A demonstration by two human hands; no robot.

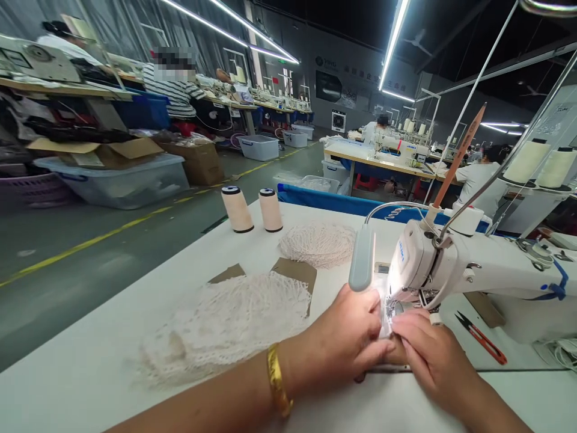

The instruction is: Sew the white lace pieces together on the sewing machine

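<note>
A white sewing machine (412,258) stands at the right, its needle area brightly lit by a grey lamp (362,258). Just left of the needle, my left hand (345,334) is closed with curled fingers on a strip of white fabric (385,325). My right hand (435,352) pinches the same strip close to the presser foot, on the right side. Fingers and machine head hide most of the strip. Left of my forearm lies a spread piece of white lace (234,313), partly over brown card. Behind it sits a rounded pile of lace (318,243).
Two cream thread cones (237,209) stand at the table's back edge. Red-handled thread snips (482,338) lie right of my right hand. A pencil (460,156) sticks up from the machine. Beyond are plastic bins (121,180) and people at other machines.
</note>
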